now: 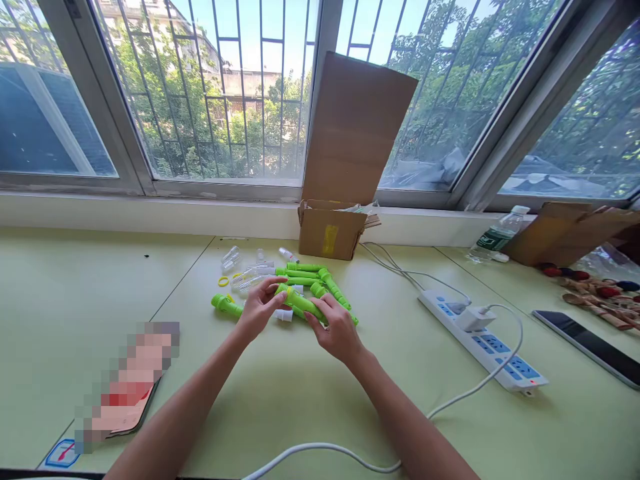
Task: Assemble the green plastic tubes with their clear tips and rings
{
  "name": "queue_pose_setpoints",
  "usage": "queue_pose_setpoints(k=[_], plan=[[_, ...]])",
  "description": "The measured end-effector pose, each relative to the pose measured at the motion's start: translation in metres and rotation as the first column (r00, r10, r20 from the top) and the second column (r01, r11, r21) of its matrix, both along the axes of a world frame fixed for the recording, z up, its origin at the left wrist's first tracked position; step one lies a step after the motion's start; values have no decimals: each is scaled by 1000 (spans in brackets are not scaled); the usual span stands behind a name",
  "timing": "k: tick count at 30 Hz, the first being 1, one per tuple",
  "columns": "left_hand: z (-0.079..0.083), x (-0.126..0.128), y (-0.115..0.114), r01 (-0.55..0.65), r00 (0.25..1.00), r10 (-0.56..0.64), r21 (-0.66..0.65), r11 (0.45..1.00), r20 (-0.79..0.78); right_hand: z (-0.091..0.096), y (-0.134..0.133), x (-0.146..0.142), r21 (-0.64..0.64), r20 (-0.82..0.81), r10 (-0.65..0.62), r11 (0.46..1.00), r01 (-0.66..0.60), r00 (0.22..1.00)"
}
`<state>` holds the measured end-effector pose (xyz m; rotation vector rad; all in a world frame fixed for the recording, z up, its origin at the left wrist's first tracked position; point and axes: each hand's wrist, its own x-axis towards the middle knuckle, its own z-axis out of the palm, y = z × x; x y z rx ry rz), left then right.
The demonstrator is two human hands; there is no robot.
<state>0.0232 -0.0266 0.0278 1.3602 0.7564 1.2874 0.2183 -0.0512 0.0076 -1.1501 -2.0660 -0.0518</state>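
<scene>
Both hands meet over a pile of green plastic flashlight bodies (327,283) on the pale green table (280,393). My left hand (257,308) and my right hand (336,328) together grip one green flashlight body (301,302), left fingers at its head end, right fingers round its tail. Another green body (226,305) lies just left of my left hand. Clear plastic parts (245,270) and a yellow ring (223,281) lie behind the pile. A small white part (283,315) lies under the held piece.
An open cardboard box (333,230) stands at the window sill behind the pile. A white power strip (483,340) with a plugged charger and cable lies to the right, with a phone (587,343), a water bottle (497,237) and wooden toys (597,293) beyond. A blurred card (127,383) lies at left.
</scene>
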Motion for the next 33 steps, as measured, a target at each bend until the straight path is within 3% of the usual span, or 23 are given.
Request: queue_pose_setpoints(k=[9,21,25,33], plan=[[1,1,-1,-1,999,1,12,1000,-33,-5,2,1,-13,-48,26,1000,-27,999],[-9,7,-4,-58,996,59,9,998,-68,-8,6,5,95,44,-112,990,108,993],[-10,7,-5,-45,994,48,34,998,-96,-9,8,8,79,84,-160,985,154,984],[-11,6,-6,-11,995,17,65,998,-97,-4,5,7,-19,85,-19,1000,20,996]])
